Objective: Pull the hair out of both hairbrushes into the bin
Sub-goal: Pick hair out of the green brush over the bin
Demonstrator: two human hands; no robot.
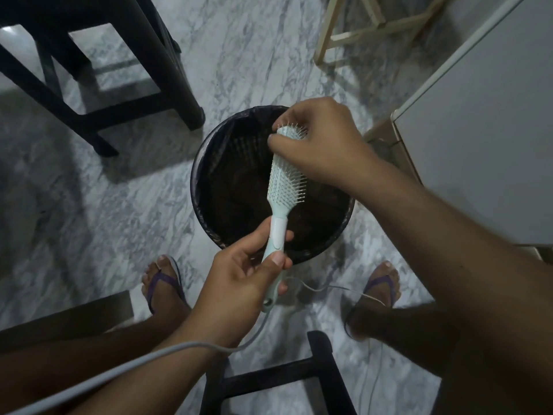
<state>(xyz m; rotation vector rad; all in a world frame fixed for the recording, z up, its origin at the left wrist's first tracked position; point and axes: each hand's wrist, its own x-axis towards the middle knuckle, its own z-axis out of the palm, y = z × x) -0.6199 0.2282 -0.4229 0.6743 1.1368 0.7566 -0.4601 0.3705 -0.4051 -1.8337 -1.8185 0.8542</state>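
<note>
A person looks down at a pale green hairbrush (284, 187) held above a round black bin (198, 187) lined with a dark bag. The left hand (239, 280) grips the brush handle, fingers curled around it. The right hand (320, 139) curls its thumb and fingertips around the top of the brush head, pinching at the bristles; any hair there is too fine to make out. The bin stands on a grey marble floor (119, 211) between the person's feet in purple flip-flops (163, 283). A grey cable (119, 363) crosses the left wrist.

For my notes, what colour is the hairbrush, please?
Hairbrush: pale mint green, white grip; head view.
</note>
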